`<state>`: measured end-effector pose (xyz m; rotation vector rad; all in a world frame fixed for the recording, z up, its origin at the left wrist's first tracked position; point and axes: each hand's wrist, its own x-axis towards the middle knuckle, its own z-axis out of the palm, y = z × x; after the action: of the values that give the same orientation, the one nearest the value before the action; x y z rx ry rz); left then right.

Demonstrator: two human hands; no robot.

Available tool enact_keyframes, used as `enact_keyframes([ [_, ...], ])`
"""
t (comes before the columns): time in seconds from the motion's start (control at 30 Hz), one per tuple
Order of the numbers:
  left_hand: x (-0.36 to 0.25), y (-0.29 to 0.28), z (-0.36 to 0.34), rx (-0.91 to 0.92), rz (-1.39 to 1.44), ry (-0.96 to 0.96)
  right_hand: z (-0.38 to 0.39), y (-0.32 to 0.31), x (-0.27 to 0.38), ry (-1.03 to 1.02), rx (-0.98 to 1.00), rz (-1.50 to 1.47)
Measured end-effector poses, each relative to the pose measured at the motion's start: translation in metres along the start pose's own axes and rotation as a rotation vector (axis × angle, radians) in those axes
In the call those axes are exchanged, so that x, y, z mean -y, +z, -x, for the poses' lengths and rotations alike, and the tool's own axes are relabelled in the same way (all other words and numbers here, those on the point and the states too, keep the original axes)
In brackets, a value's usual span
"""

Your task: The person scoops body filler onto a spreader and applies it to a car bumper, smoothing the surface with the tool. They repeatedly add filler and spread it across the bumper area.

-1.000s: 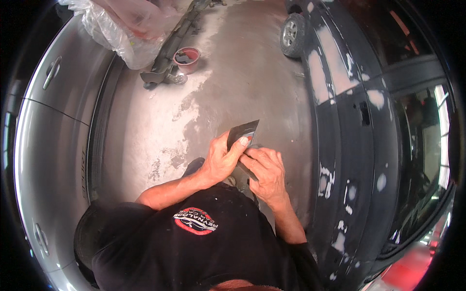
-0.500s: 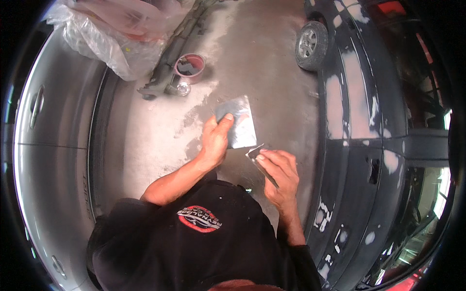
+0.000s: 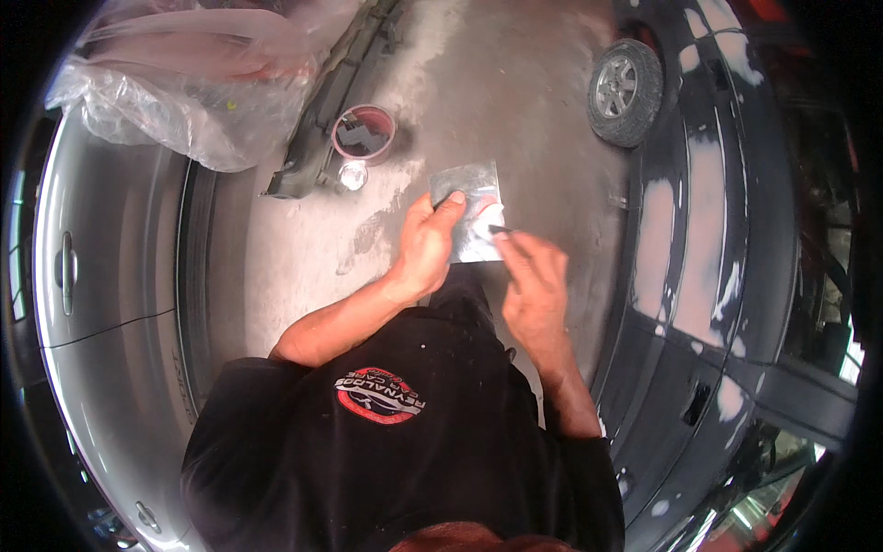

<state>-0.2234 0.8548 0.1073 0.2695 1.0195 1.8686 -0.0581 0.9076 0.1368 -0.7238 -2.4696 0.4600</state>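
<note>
My left hand grips a flat metal mixing plate by its left side, thumb on top, in front of my chest. A smear of white putty with a reddish streak lies on the plate's right part. Between the fingers of my right hand is a thin dark putty spreader. Its edge meets the putty near the plate's lower right. The right fingers are a little blurred, and they cover most of the spreader.
Along the right stands a dark car with pale filler patches and a wheel. A silver car lines the left, with plastic sheeting above it. A pinkish tub and a long dark car part rest on the floor.
My right hand has moved up and brought the spreader from beside the plate onto the putty. The plate has shifted slightly up and right in view. The whole view has also shifted.
</note>
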Motion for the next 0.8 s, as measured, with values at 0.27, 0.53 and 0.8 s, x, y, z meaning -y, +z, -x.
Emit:
enact_keyframes([
  [0.27, -0.04, 0.075, -0.126, 0.071, 0.257, -0.32, -0.131, -0.038, -0.139, -0.351, -0.137, 0.082],
  [0.53, -0.043, 0.134, -0.252, 0.161, -0.843, 0.282, -0.281, -0.047, -0.193, -0.202, -0.08, -0.19],
  [0.8, -0.051, 0.14, -0.426, 0.028, -0.755, 0.177, -0.396, -0.002, -0.269, -0.16, 0.15, -0.168],
])
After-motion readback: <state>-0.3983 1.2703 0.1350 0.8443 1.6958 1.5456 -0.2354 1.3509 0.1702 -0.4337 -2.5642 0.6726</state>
